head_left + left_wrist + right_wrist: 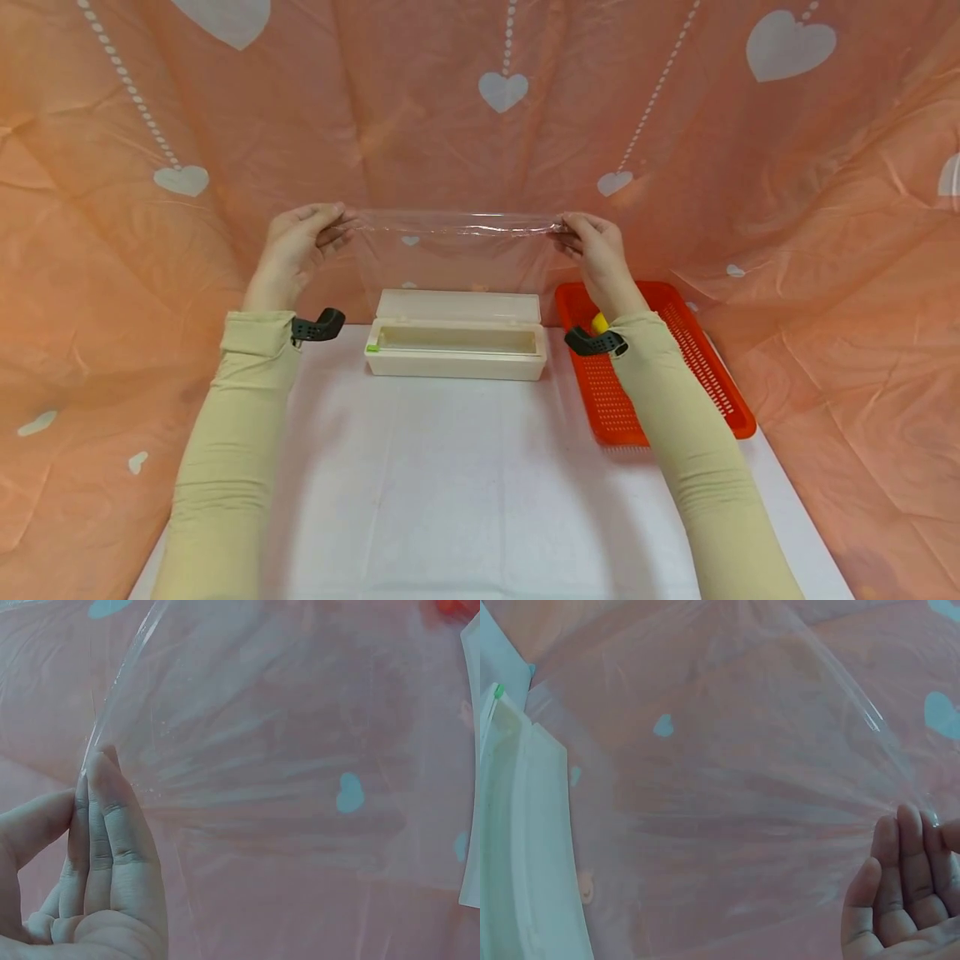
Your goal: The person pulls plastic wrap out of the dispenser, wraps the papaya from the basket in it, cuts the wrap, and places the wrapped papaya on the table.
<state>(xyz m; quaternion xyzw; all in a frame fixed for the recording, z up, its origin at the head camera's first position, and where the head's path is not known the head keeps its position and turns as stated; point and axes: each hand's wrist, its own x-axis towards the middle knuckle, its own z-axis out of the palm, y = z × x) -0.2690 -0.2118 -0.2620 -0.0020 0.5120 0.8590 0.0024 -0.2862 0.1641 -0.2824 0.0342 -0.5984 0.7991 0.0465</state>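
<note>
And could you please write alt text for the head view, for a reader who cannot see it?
A person's left hand and right hand pinch clear film stretched between them, above an open white box on a white table. A red basket stands at right, partly hidden by the right sleeve; behind hangs a heart-patterned orange cloth.

Clear film (465, 233), off-wht box (456, 365), prob. all-yel. item (599, 323)
</note>
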